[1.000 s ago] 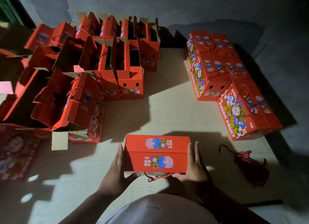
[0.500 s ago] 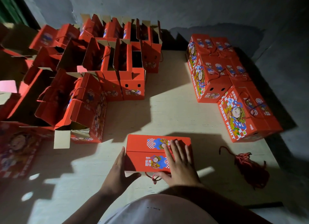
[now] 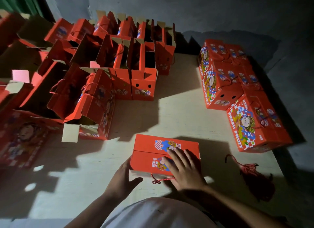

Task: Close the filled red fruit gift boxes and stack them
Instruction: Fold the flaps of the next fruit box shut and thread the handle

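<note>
A red fruit gift box (image 3: 149, 146) lies in front of me on the pale board (image 3: 178, 115), its two top flaps folded down and meeting in a seam. My right hand (image 3: 184, 170) presses flat on the near flap with straight fingers. My left hand (image 3: 123, 180) rests against the box's left near corner, thumb along the front face. A red cord handle (image 3: 159, 180) pokes out at the box's front edge. Several closed boxes (image 3: 226, 84) stand stacked at the right. Many open boxes (image 3: 119, 71) with raised flaps crowd the left and back.
A loose bundle of red cord (image 3: 253, 173) lies on the board to the right of my box. A flat printed box panel (image 3: 22, 139) lies at the far left. A grey wall (image 3: 186, 10) runs behind everything.
My right hand moved from the box's right side onto its top and now presses the near flap. The left hand stayed at the left corner.
</note>
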